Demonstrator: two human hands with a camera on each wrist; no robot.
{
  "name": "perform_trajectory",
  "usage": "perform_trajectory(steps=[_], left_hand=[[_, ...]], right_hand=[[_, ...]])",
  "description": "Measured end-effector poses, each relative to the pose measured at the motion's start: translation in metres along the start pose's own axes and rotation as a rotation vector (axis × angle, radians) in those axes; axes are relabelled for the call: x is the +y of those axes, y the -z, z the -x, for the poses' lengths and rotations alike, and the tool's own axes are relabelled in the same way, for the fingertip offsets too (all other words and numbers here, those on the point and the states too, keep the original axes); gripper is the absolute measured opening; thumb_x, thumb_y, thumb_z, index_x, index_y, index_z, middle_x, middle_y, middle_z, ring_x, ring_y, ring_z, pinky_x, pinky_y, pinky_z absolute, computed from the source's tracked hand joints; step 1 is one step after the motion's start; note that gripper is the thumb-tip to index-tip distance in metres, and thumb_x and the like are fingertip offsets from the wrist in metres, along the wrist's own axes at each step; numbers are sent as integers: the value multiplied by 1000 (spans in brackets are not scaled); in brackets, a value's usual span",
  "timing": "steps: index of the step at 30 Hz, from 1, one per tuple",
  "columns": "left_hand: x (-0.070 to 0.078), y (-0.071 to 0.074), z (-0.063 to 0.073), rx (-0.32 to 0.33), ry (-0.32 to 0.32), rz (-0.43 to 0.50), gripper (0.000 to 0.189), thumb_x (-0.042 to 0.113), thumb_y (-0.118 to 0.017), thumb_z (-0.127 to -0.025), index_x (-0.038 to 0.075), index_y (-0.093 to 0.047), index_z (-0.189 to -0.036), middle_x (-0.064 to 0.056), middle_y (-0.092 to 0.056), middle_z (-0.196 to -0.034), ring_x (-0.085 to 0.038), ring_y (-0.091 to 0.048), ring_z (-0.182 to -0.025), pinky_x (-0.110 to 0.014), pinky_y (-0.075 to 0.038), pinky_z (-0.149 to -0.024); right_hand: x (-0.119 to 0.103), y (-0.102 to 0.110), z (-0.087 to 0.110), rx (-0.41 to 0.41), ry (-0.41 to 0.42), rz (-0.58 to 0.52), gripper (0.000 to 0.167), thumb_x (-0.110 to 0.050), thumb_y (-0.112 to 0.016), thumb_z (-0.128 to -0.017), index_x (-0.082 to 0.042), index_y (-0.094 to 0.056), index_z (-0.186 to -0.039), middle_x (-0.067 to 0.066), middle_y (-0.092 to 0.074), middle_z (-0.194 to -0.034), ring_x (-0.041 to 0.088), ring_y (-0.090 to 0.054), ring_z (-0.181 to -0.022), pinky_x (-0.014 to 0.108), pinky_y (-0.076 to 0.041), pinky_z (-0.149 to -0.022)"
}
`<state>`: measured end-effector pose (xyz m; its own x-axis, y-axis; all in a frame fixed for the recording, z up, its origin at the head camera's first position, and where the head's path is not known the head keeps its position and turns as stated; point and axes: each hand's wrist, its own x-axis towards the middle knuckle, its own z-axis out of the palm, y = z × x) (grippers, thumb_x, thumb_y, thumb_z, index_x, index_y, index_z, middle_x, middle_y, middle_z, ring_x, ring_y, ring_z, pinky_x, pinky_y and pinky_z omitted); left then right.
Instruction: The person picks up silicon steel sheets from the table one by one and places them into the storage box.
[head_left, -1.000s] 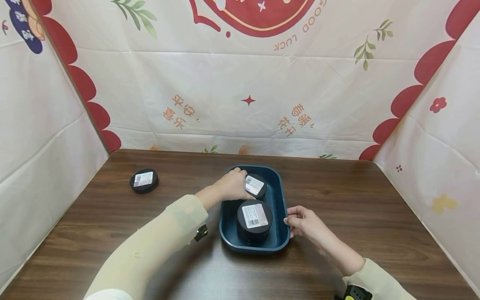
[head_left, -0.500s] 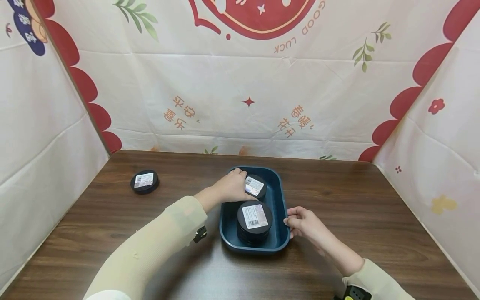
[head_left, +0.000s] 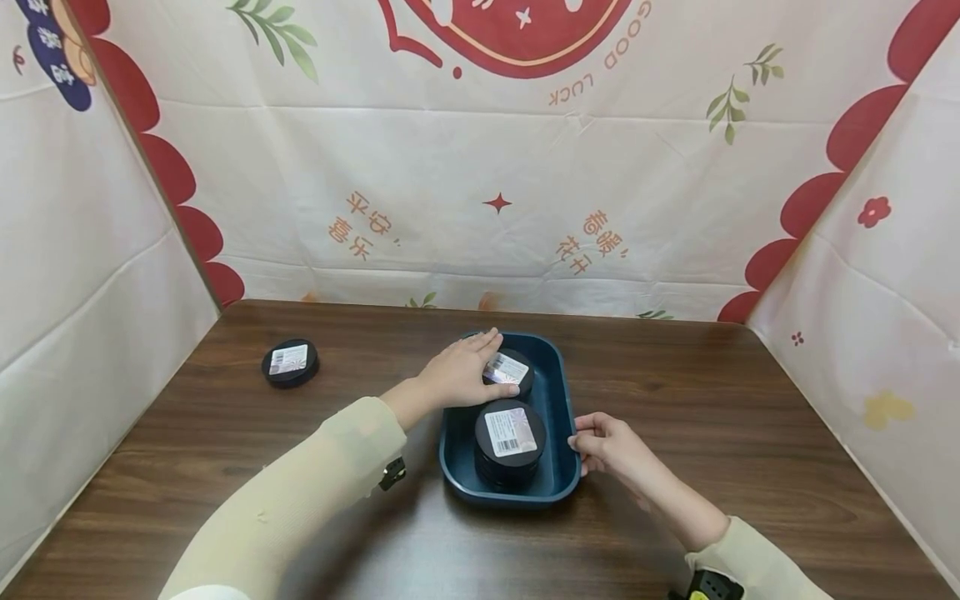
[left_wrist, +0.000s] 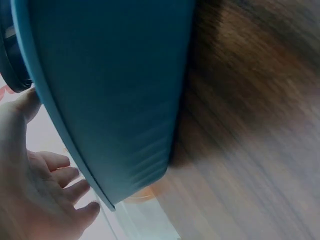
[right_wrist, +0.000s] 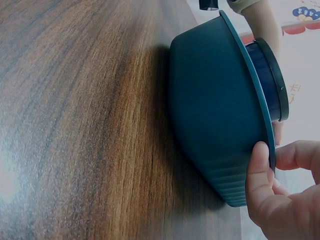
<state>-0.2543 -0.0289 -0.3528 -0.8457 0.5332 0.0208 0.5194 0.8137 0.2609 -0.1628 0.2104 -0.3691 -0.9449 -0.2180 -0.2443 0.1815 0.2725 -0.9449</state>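
A dark blue-green tray [head_left: 555, 467] stands on the table, holding two round black tubs with white barcode labels. My left hand [head_left: 459, 372] hovers over the tray's far left, fingers extended and thumb spread, partly covering the far tub [head_left: 521, 385]. In the left wrist view the left hand [left_wrist: 47, 195] has loose, separated fingers beside the tray's rim. The near tub [head_left: 510, 442] rises above the tray's rim in the right wrist view. My right hand [head_left: 609, 448] pinches the tray's right rim between thumb and fingers, as the right wrist view also shows.
A flat round black tub or lid [head_left: 289, 363] with a white label lies at the table's far left. The brown wood table [head_left: 697, 400] is bordered by printed white cloth walls [head_left: 480, 150] at the back and both sides.
My left hand has let go of the far tub: its fingers straightened and it lifted slightly, thumb spreading out. The right hand and the tray have stayed in place.
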Motion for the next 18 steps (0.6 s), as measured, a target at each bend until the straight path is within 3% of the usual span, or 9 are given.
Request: perform_trajectory(steps=[7,12,18], left_hand=[[-4,-3,3,-1,14,6,92,67,-44,-85,8,-15,-149,-8,-5,-155,-23,-8,-142,-48,-10,-114],[-9,-7,7,-14,14,15,93,67,-44,-85,8,-10,-150,-9,-1,-155,-24,-4,-142,-51,-7,-113],[-13,-5,11,-18,20,-10,91,69,-41,-85,17,-6,-151,-7,1,-156,-23,1,-142,-52,-4,-113]], right_hand=[[-1,0,1,11,-7,4,38,-3,-51,-86,16,-41,-117,16,-56,-88,18,-55,-67,27,-51,-60],[-1,0,1,11,-12,11,37,-3,-51,-87,16,-41,-117,18,-56,-90,19,-55,-67,28,-52,-61],[0,1,0,12,-4,7,38,-3,-51,-87,16,-41,-117,19,-56,-89,19,-55,-67,28,-52,-61]])
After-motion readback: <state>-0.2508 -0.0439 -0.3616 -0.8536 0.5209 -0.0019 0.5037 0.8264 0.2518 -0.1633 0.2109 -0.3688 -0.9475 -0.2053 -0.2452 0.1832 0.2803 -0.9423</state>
